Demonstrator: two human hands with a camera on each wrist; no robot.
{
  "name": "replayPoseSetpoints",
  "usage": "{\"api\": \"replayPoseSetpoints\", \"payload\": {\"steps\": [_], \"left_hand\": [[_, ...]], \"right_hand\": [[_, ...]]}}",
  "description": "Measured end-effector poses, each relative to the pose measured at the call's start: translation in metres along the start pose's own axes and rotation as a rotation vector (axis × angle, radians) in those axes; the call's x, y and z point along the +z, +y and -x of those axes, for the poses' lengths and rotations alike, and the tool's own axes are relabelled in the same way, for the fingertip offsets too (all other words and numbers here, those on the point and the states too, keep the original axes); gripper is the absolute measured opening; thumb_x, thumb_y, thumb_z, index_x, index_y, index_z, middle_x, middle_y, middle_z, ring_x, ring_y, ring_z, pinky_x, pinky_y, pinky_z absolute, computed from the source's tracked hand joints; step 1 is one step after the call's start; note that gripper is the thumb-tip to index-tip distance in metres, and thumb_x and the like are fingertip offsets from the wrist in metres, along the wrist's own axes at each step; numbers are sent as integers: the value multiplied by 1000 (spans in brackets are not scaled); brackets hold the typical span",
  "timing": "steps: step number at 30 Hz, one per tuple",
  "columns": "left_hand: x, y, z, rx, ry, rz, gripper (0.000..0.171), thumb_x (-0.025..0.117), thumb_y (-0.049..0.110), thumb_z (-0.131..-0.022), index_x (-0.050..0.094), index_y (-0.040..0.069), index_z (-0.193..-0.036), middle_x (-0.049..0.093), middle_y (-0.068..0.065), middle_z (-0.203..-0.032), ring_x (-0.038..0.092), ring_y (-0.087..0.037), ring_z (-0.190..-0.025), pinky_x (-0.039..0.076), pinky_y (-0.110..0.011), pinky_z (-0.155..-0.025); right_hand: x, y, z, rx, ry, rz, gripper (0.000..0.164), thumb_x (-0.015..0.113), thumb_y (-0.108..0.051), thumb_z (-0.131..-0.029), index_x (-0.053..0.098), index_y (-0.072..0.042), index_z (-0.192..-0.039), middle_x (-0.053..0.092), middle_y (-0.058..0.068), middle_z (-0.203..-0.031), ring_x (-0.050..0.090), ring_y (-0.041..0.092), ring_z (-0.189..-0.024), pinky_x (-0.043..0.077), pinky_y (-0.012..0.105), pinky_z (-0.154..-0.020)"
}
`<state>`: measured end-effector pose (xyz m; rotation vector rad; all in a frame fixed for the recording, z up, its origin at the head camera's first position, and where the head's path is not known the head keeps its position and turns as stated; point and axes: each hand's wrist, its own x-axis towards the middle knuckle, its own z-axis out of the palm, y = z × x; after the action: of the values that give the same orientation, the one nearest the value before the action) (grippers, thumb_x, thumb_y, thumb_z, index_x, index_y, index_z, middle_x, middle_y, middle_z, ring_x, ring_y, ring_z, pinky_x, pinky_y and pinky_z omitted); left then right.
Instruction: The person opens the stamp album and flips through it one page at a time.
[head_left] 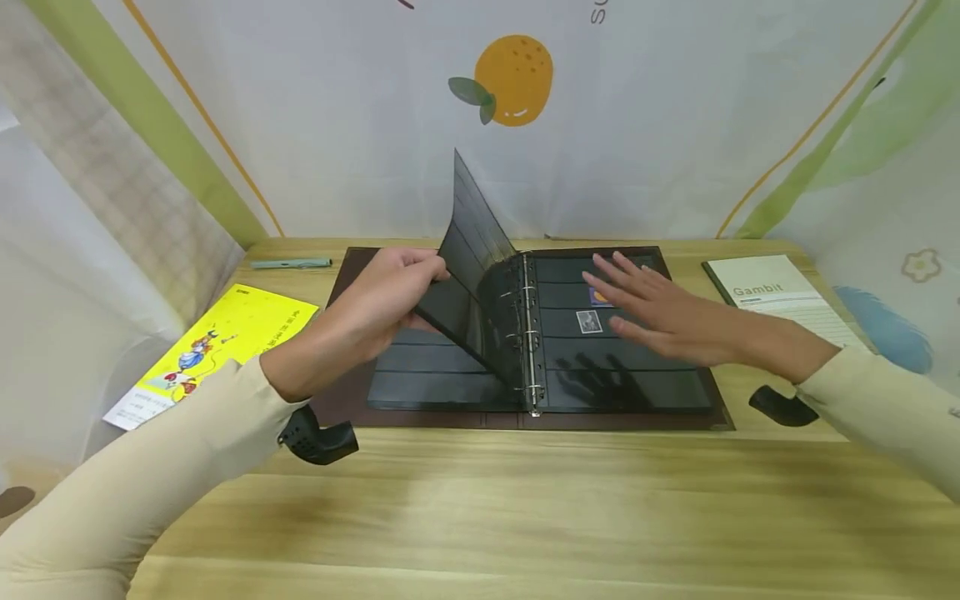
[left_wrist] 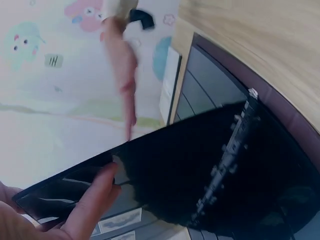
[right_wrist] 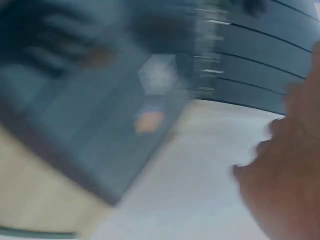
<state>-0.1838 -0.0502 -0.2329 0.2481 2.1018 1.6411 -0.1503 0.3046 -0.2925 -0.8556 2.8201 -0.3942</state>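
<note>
A ring-bound stamp album with a dark brown cover [head_left: 345, 414] lies spread out on the table. My left hand [head_left: 371, 300] pinches the outer edge of a black pocket page [head_left: 472, 221], which stands raised and bent left of the metal rings [head_left: 531, 333]. In the left wrist view, the thumb [left_wrist: 95, 200] presses against the dark page. Over the right-hand page hovers my right hand [head_left: 667, 315], fingers spread and straight, holding nothing; its shadow falls below. A small grey stamp [head_left: 588, 322] and a blue-orange stamp [head_left: 598, 297], partly hidden by the fingers, sit in the right-hand page's pockets.
To the left lies a yellow booklet [head_left: 240, 333], with a pale green pen [head_left: 291, 263] behind it. A notebook marked "Gambit" [head_left: 780, 287] rests at the right. Printed curtains [head_left: 622, 150] hang behind the wooden table [head_left: 510, 508]. The right wrist view is blurred.
</note>
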Motion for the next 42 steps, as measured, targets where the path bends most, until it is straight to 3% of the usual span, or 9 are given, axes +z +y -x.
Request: {"api": "replayPoseSetpoints", "payload": {"steps": [3,6,13,19,25,29,31,33,42], "left_hand": [[-9,-6,0,5,4,4,40,38,12,-104,56,-4,-135,55,-16,-135,69,-17,-109,62,-42,-85],[-15,-11,0,15,10,13,37,38,10,-103,59,-6,-129,63,-12,-112,73,-11,-79,62,-40,-82],[-30,-30,2,-13,30,12,40,42,10,-103,55,-6,-138,62,-18,-128,74,-5,-81,60,-40,-88],[-44,-53,4,-60,47,1,46,47,11,-104,47,-5,-147,48,-23,-149,70,1,-84,58,-41,-93],[-58,-84,-1,-105,99,-48,53,56,13,-102,43,-5,-150,73,-7,-117,72,0,-73,60,-21,-75],[-63,-103,-7,-159,131,-249,61,63,19,-99,43,-6,-149,72,-6,-103,54,-4,-54,53,-22,-72],[-63,-112,-10,-179,135,-373,68,67,24,-97,40,-8,-150,68,-15,-113,46,-9,-55,47,-26,-71],[-63,-119,-12,-178,138,-477,72,71,26,-94,41,-10,-149,66,-18,-97,44,-12,-56,44,-29,-68],[-52,-134,-16,62,209,-907,63,80,25,-87,57,-17,-129,65,-9,-66,53,-14,-54,39,-25,-51]], "right_hand": [[29,18,14,-68,8,144,64,44,-33,-109,14,-20,-164,2,8,-173,-7,30,-160,-3,50,-129],[52,29,23,-101,-6,220,63,43,-36,-109,16,-21,-164,7,9,-172,-4,30,-160,-13,32,-127],[79,39,36,-102,-14,275,61,40,-42,-109,17,-27,-164,13,7,-172,5,32,-160,-15,25,-125],[86,45,46,-122,12,331,58,42,-40,-109,24,-26,-162,20,6,-170,13,32,-159,-17,20,-123],[90,47,48,-127,28,335,56,42,-40,-109,26,-28,-162,21,5,-170,19,32,-157,-16,21,-123],[93,49,48,-130,38,334,57,43,-40,-109,26,-28,-162,22,5,-170,21,33,-157,-16,21,-123],[95,49,48,-130,39,326,57,43,-39,-109,26,-28,-162,21,5,-170,20,33,-157,-16,20,-123],[96,50,49,-129,39,316,57,43,-39,-109,26,-28,-162,21,5,-170,20,32,-157,-16,20,-123],[97,51,49,-122,53,296,57,44,-39,-109,25,-29,-162,21,4,-170,20,32,-157,-13,22,-125]]}}
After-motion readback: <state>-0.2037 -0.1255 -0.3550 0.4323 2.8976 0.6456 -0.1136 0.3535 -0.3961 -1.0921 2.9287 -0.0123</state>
